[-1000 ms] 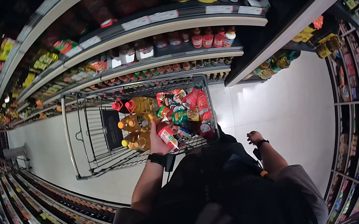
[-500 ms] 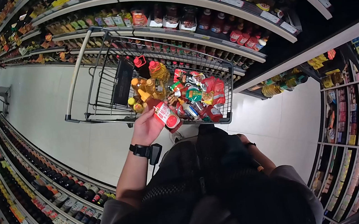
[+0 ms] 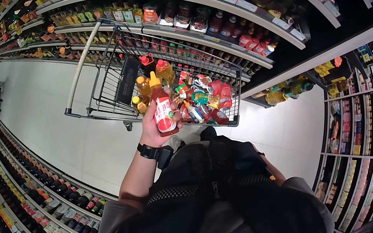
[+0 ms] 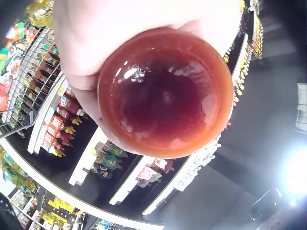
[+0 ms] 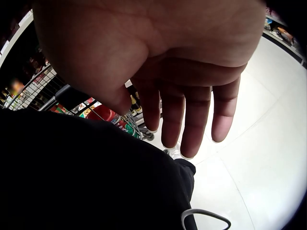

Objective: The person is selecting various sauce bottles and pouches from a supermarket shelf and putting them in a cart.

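While the left hand point(image 3: 152, 130) is gripping one yellow-capped sauce bottle point(image 3: 163, 110) upright, fingers curling round its red-and-white label whose writing is too small to read, it is holding it at the near rim of the wire shopping cart point(image 3: 102, 90); the right hand point(image 5: 158, 72) is hanging at the side, fingers loosely released, holding nothing

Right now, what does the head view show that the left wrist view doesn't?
Only the head view shows the bottle upright with its yellow cap and red label, and the black wrist strap. Only the left wrist view shows the bottle's round base from below, dark reddish sauce inside. Both show the left hand gripping the bottle, the wire cart and stocked shelves.
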`<state>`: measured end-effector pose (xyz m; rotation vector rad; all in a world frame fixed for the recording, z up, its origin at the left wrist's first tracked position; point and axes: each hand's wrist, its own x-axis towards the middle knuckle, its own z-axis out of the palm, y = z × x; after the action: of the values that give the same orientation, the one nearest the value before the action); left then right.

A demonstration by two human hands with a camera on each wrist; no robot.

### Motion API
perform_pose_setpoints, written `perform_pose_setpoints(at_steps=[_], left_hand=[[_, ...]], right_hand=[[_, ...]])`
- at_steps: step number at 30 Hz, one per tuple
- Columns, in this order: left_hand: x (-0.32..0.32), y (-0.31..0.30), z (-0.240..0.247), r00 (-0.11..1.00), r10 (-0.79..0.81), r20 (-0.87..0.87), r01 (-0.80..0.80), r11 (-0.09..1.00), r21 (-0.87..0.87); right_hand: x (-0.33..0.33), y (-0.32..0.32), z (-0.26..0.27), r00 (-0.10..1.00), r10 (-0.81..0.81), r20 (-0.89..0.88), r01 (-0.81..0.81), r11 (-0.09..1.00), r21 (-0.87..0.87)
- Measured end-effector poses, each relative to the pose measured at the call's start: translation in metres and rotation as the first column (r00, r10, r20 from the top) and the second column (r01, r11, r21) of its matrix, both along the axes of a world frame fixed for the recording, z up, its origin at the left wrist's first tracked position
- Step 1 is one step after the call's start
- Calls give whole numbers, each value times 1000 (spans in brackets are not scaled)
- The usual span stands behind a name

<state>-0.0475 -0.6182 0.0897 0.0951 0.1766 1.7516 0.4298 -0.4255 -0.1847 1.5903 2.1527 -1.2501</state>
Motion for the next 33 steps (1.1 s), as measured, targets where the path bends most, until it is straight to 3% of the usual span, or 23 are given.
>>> perform_pose_setpoints(at_steps=[2, 8, 12, 14, 16, 18, 20, 22, 24, 26, 27, 28, 30, 31, 33], left_hand=[[4, 3, 11, 998, 12, -61, -15, 999, -50], [17, 22, 29, 991, -3, -134, 4, 1000, 9], [34, 41, 46, 964, 21, -266, -8, 999, 49], [42, 54, 56, 907, 39, -420, -38, 999, 10], [49, 71, 59, 885, 11, -465, 18, 998, 58], [63, 96, 70, 787, 12, -617, -79, 994, -81], [86, 123, 90, 783, -30, -621, -60, 991, -124], [114, 155, 98, 722, -89, -686, -25, 988, -155], [149, 181, 94, 673, -109, -731, 107, 993, -49], [174, 201, 88, 659, -296, -691, 337, 938, -80], [189, 216, 77, 713, -328, -620, 335, 936, -110], [198, 229, 67, 710, -338, -618, 339, 933, -121], [200, 237, 54, 713, -348, -609, 235, 937, -260], [200, 228, 52, 649, -322, -690, 131, 940, -315], [192, 206, 35, 625, -355, -695, 90, 917, -388]], right_hand=[[8, -9, 1, 997, -68, -49, 66, 997, -35], [18, -3, 11, 943, -252, -217, 228, 965, -131], [32, 24, 18, 875, -358, -327, 306, 931, -199], [40, 35, 28, 834, -406, -375, 333, 911, -244], [22, 76, 74, 532, -717, -451, 508, 696, -507], [-6, 119, 146, 479, -646, -595, 462, 761, -454], [-33, 151, 215, 467, -520, -715, 332, 853, -404], [-63, 158, 278, 415, -434, -800, 67, 891, -449], [-86, 153, 318, 376, -329, -866, -206, 882, -424], [-98, 142, 328, 305, -359, -882, -338, 825, -453], [-96, 145, 320, 264, -440, -858, -292, 812, -506], [-88, 158, 306, 392, -357, -848, -213, 862, -460], [-68, 169, 283, 467, -501, -729, -237, 723, -649], [-57, 167, 262, 469, -591, -657, -168, 670, -723], [-26, 165, 215, 449, -720, -529, -67, 563, -824]])
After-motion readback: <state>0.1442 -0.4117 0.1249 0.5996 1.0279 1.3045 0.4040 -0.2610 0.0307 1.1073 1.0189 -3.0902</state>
